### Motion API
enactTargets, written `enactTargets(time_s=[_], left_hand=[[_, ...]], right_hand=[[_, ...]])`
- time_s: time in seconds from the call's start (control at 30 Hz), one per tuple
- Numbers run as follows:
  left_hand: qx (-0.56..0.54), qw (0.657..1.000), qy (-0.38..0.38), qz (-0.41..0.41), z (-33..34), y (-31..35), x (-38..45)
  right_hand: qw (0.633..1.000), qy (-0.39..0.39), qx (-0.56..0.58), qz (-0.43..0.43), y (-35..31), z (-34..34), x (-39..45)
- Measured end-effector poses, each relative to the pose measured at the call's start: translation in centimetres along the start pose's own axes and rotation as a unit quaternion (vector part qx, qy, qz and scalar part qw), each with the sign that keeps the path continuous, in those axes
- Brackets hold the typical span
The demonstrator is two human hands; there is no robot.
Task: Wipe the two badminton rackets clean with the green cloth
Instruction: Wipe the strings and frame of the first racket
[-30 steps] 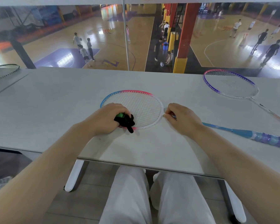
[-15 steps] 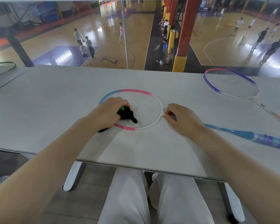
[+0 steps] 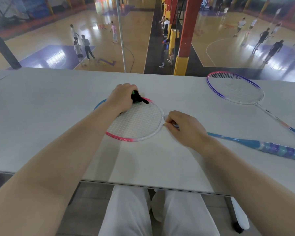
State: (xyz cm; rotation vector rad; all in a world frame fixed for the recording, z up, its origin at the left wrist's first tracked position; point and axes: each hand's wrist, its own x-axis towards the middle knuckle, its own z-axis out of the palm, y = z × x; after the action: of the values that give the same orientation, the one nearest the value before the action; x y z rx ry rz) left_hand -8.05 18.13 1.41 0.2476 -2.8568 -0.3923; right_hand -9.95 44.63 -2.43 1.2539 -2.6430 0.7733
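While two rackets lie flat | left hand [image 3: 122, 97] grips cloth [image 3: 138, 98] | right hand [image 3: 184, 128] pinches pink racket [image 3: 138, 124]

On the table [image 3: 41, 116], one badminton racket [image 3: 140, 123] lies flat near the middle, its head to the left and its handle running right. The left hand [image 3: 122, 97] rests on the far rim of that head with the cloth [image 3: 138, 97]; the right hand [image 3: 186, 130] sits at the head's right end. A second racket [image 3: 235, 89] lies far right. Beyond the table lies a sports court [image 3: 92, 40].
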Motion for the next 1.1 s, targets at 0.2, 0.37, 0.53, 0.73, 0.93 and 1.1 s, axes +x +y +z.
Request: enactTargets(time_s=[0.2,0.37,0.53,0.73,0.93,1.1], left_hand=[[-0.021,1.0,-0.012,0.018,-0.1,-0.5,-1.0],[-0.035,0.998,-0.044,0.041,-1.1,-1.2,-3.3],[-0.073,0.994,-0.047,0.06,-1.9,-1.6,-6.8],[-0.084,0.993,-0.055,0.058,-2.3,-1.9,-10.6],[-0.094,0.994,-0.035,0.052,-2.5,-1.9,-12.9],[-0.099,0.994,-0.031,0.046,-2.6,-1.7,-13.3]], right_hand=[[1.0,-0.002,-0.001,0.012,-0.1,0.0,0.1],[1.0,-0.008,-0.006,0.022,-0.4,-0.2,0.0],[1.0,-0.01,-0.003,0.024,-0.6,-0.4,0.0],[0.999,-0.014,-0.006,0.036,-0.8,-0.5,-0.1],[0.999,-0.014,-0.006,0.041,-0.8,-0.5,-0.1],[0.999,-0.016,-0.009,0.041,-0.9,-0.5,-0.2]])
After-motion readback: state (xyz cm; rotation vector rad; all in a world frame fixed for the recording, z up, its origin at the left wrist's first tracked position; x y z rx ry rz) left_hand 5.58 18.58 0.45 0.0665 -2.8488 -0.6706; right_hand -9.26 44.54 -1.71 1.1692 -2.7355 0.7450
